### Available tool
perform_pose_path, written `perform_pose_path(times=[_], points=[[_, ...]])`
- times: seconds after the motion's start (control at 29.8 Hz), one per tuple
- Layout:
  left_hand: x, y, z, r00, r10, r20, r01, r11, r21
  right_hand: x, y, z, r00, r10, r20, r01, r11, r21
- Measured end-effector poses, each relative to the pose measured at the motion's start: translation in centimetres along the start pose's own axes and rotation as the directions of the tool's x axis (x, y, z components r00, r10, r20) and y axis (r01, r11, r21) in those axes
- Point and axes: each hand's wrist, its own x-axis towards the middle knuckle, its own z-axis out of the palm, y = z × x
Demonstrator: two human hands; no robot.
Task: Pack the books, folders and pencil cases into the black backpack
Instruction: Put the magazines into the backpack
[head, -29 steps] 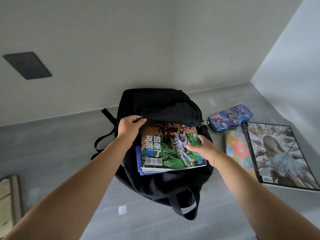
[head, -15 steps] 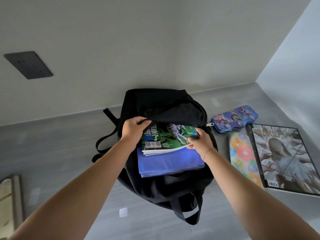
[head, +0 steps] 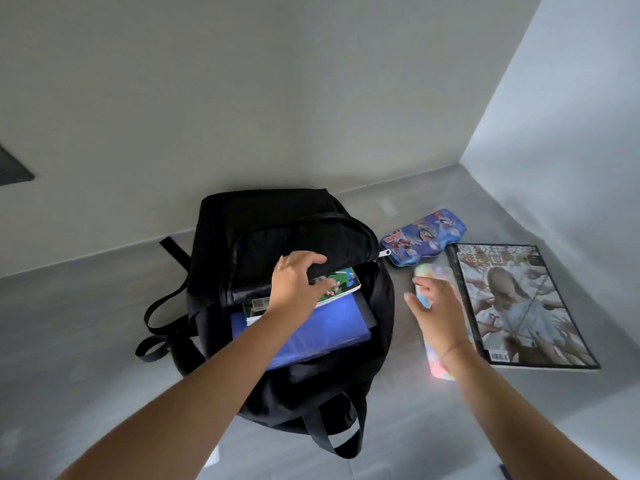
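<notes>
The black backpack [head: 311, 386] lies open on the grey surface. My left hand [head: 296, 284] grips its top flap and holds the opening up. Inside, a green-covered book [head: 341, 285] sits mostly tucked under the flap, on top of a blue folder [head: 322, 330]. My right hand [head: 438, 301] hovers open, fingers spread, over a pastel multicoloured folder [head: 439, 367] to the right of the backpack. Beyond it lies a blue cartoon pencil case [head: 424, 235]. A large photo-cover book [head: 519, 306] overlaps the pastel folder's right side.
A wall runs along the back and another closes the corner on the right. Backpack straps [head: 162, 310] trail to the left and a loop [head: 337, 434] lies toward me. A dark wall plate [head: 12, 168] is at far left.
The green book slid deeper into the backpack, uncovering the blue folder. My right hand let go of it and moved right, over the pastel folder. My left hand kept holding the flap.
</notes>
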Motion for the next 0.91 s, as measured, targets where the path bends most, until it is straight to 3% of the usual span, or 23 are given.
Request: perform_pose_path(times=[0.1, 0.2, 0.3, 0.44, 0.57, 0.7, 0.8, 0.91], points=[[-0.1, 3.8, 5.3, 0.991, 0.052, 0.127, -0.036, 0.991, -0.125, 1.5, 4.9, -4.2, 0.99, 0.113, -0.084, -0.116, 0.993, -0.037], [-0.4, 8.0, 11.3, 0.956, 0.027, 0.292, 0.043, 0.972, -0.229, 2.6, 10.2, -8.5, 0.952, 0.253, -0.171, -0.271, 0.958, -0.091], [-1.2, 12.0, 16.2, 0.876, -0.05, 0.48, 0.238, 0.91, -0.34, 2.6, 13.6, -11.9, 0.922, 0.325, -0.211, -0.356, 0.926, -0.127], [-2.1, 15.8, 22.5, 0.751, -0.097, 0.654, 0.344, 0.902, -0.261, 2.4, 17.3, -14.9, 0.899, 0.397, -0.186, -0.409, 0.912, -0.029], [-1.5, 17.0, 27.5, 0.753, -0.259, 0.605, 0.419, 0.897, -0.138, 2.2, 18.6, -15.9, 0.909, 0.389, -0.148, -0.385, 0.921, 0.055], [-0.2, 17.8, 28.9, 0.729, -0.49, 0.478, 0.579, 0.814, -0.05, 2.9, 19.1, -16.0, 0.896, 0.436, -0.084, -0.413, 0.888, 0.201], [1.7, 16.6, 30.5, 0.665, -0.592, 0.454, 0.712, 0.687, -0.146, 3.5, 19.6, -16.3, 0.859, 0.512, -0.014, -0.489, 0.828, 0.276], [3.3, 14.8, 32.3, 0.587, -0.542, 0.601, 0.794, 0.531, -0.296, 3.9, 19.5, -16.8, 0.857, 0.512, 0.061, -0.49, 0.773, 0.402]])
